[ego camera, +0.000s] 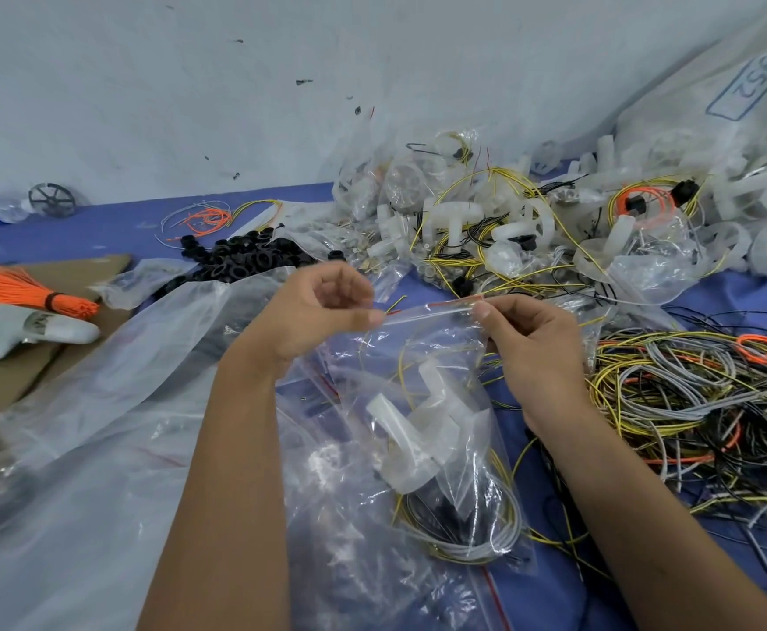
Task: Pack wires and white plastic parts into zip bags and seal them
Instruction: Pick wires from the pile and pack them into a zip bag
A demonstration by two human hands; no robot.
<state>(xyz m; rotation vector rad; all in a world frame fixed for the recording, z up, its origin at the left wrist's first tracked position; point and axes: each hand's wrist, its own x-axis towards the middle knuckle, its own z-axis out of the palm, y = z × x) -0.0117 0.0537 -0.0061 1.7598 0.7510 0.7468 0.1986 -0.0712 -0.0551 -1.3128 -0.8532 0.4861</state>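
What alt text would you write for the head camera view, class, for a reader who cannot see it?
Two hands, left and right, pinch the top edge of a clear zip bag holding a white plastic part and coiled wires. Around it on the blue table lie tangled wires, filled bags and black rings.

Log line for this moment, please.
step: sealing | left hand: pinches zip bag top | right hand: pinches top | inside: white part, wires
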